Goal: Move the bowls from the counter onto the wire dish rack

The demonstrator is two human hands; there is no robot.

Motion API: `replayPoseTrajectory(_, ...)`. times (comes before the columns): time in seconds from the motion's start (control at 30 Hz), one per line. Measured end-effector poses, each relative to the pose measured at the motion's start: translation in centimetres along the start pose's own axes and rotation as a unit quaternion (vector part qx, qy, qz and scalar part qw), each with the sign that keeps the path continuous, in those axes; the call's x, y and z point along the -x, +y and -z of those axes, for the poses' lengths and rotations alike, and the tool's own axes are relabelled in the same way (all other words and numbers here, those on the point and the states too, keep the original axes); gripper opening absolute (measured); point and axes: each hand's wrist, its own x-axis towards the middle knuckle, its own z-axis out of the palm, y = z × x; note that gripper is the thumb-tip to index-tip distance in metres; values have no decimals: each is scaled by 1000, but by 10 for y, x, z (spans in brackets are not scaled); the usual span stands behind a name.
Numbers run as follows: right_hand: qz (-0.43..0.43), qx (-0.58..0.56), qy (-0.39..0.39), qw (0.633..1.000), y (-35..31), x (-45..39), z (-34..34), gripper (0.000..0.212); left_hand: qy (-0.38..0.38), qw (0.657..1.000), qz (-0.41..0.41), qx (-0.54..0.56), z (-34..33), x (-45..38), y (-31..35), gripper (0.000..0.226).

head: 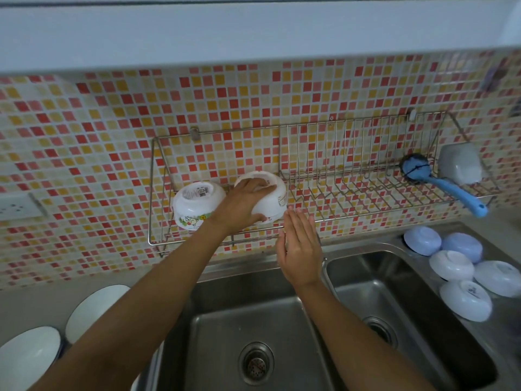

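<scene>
The left hand (242, 203) is reaching up from the lower left and grasping a white bowl (269, 197) on the left part of the wire dish rack (324, 193). The bowl is lying upside down and tilted, its base facing up and toward the wall; the fingers (258, 184) are curling over that base while the palm is pressing against the near side, so most of the bowl is showing to the right of and above the hand. Just left of it, a second white bowl (197, 204) with a cartoon print near its rim is sitting upside down on the same rack, close beside the held one; whether they are touching cannot be told.

The right hand (300, 246) is hovering open and flat, grasping nothing, just below and in front of the rack's front rail, its fingertips near the lower right edge of the held bowl.

Five more bowls (456, 266) are waiting upside down on the counter (507, 314) to the right of the double sink (282, 320). A blue brush (439, 184) and a pale cup (459, 163) are resting at the rack's right end. Two white plates (56, 334) are lying at the lower left.
</scene>
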Motion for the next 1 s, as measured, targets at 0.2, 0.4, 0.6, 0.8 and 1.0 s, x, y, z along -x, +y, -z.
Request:
replayPoseTrajectory(0.2,-76,-14,-104,992,-13,-27,23,35,119,990,75,1,13,34,-5,60)
replayPoseTrajectory(0.4,-45,-52,-245,967,-37,-74,36,52,153,956,250,-15,4,87,-21,52)
replayPoseTrajectory(0.6,28,-21,-358,933,-38,-81,12,58,89,965,246,-17,3,87,-21,56)
replayPoseTrajectory(0.8,55,78,-336,937,-35,-70,-4,57,31,967,252,-12,3,86,-23,63)
replayPoseTrajectory(1.0,12,84,-276,957,-42,-55,-1,68,49,962,263,-58,0,94,-15,67)
